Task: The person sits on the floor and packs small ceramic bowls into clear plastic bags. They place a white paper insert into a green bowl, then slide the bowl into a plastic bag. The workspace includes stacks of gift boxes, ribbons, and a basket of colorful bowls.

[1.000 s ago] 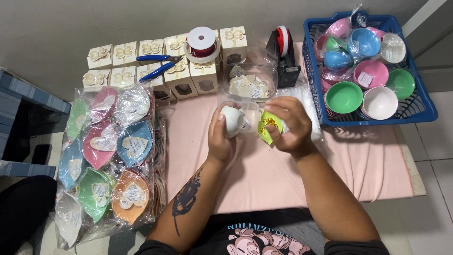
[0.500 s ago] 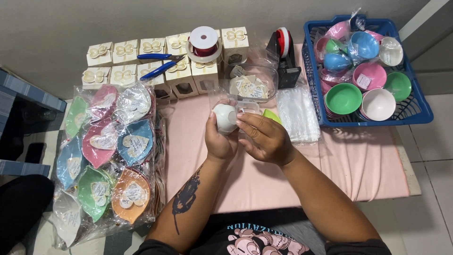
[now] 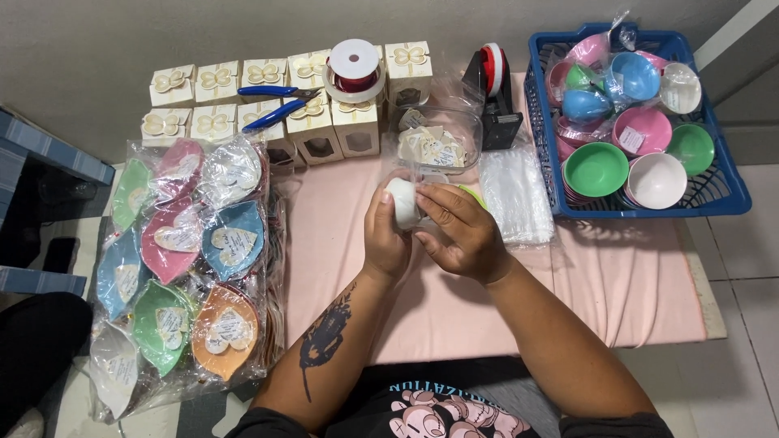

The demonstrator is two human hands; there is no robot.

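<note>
Wrapping seems to be the step in hand: the left hand (image 3: 385, 235) grasps a small white bowl (image 3: 402, 203) above the pink surface (image 3: 341, 243), and the right hand (image 3: 462, 231) presses its fingers on the bowl, maybe with clear film. The blue basket (image 3: 730, 195) of bowls stands at two o'clock, the wrapped bowls (image 3: 187, 268) at nine o'clock. Next move probably needs firm, even hold.

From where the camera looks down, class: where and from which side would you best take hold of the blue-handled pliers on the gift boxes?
Grip the blue-handled pliers by the two blue handles, coming from above. They lie flat across the cream gift boxes, handles spread apart and exposed, while the metal tip points toward the ribbon spool, leaving little room there.
</note>
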